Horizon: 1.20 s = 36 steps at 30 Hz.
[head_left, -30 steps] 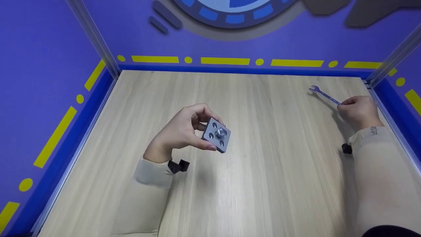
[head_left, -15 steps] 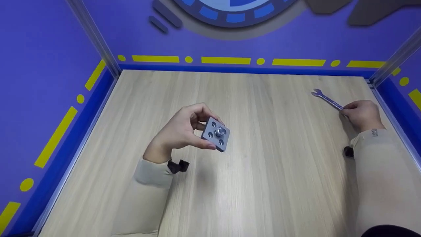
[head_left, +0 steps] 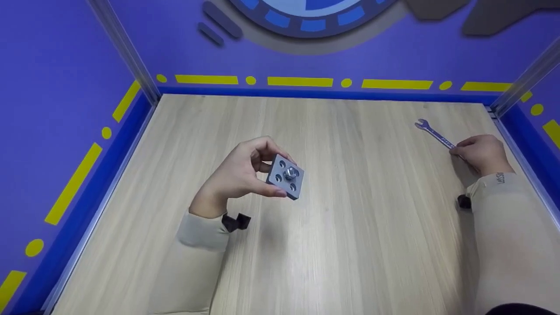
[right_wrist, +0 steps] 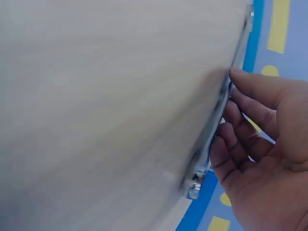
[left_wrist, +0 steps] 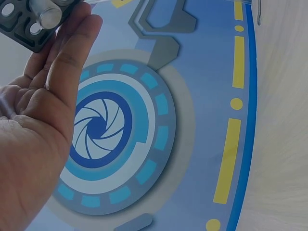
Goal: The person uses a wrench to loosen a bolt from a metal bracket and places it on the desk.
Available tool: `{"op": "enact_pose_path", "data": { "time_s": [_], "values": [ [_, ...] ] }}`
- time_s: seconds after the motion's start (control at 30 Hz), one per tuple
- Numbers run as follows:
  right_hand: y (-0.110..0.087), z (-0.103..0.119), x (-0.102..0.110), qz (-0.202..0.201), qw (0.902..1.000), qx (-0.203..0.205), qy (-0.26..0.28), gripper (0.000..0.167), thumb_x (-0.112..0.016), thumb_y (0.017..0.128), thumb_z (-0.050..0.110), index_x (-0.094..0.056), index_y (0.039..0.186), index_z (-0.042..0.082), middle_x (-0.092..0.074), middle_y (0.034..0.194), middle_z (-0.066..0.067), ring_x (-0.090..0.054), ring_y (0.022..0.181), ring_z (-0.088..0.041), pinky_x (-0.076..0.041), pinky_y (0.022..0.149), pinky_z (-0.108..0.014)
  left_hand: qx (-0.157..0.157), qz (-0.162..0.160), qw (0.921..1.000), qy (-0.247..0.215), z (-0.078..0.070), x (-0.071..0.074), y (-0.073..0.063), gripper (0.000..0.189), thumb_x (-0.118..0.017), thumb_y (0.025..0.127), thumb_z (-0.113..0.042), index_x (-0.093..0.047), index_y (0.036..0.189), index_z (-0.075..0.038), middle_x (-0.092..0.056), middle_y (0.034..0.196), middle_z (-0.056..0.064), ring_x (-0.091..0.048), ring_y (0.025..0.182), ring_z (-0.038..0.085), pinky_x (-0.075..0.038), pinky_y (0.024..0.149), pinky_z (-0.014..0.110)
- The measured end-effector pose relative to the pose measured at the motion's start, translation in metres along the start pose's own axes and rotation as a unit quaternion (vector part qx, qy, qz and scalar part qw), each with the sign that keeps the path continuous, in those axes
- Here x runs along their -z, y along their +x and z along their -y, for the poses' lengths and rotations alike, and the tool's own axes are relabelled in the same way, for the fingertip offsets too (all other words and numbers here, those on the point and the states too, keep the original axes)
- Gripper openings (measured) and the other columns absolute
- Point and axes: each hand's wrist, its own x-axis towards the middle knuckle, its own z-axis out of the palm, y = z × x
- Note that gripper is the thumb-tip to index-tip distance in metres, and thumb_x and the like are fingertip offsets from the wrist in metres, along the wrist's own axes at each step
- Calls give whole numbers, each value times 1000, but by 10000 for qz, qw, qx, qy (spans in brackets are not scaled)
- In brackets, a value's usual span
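Left hand (head_left: 234,170): thumb and fingers pinch plate (head_left: 285,183) by its edges; some fingertips hidden.
Plate: above tabletop (head_left: 341,245), bolt (head_left: 290,173) protruding; partly cropped in left wrist view.
Right hand (head_left: 484,153): pinches wrench (head_left: 439,138); near end covered in head view, blurred at right wrist.
Wrench–tabletop contact: cannot tell.
Wall disc (head_left: 313,25): top cropped.

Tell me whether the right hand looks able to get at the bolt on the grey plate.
Likely yes: the bolt stands out from the grey plate, uncovered by the left hand, and nothing shows between it and the right hand. That hand holds a wrench, though.
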Motion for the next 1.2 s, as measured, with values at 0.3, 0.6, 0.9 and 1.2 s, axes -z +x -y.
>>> {"op": "enact_pose_path", "data": {
  "time_s": [0.3,0.6,0.9,1.2],
  "values": [
    [-27,37,30,-258,9982,159,511,72,-57,115,53,-60,156,-6,-54,163,-36,-50,148,-56,-52,120,-70,-27,-231,9997,-57,-1,-1,1,63,-108,74,-14,-68,120,0,-81,128,18,-83,110,32,-75,92,38],
    [-62,107,25,-702,9841,1011,1281,67,-73,106,62,-75,147,9,-64,107,30,-59,101,0,-51,81,-12,196,-830,9963,105,-1,-4,5,61,-101,77,0,-67,127,0,-75,135,16,-81,117,30,-73,98,37],
    [-110,186,-26,-405,9403,2265,2508,43,-85,104,32,-80,134,1,-74,101,27,-68,98,-2,-57,80,-11,295,-1493,9879,284,8,-6,12,72,-101,82,-5,-64,144,-1,-72,142,16,-80,128,31,-69,109,35],
    [-151,251,-74,-17,8831,3101,3521,21,-82,104,11,-84,118,-5,-82,103,10,-73,95,-8,-63,82,-17,421,-1902,9790,603,37,-8,26,76,-102,84,-10,-65,150,-3,-75,143,11,-76,134,27,-64,116,31]
  ]
}}
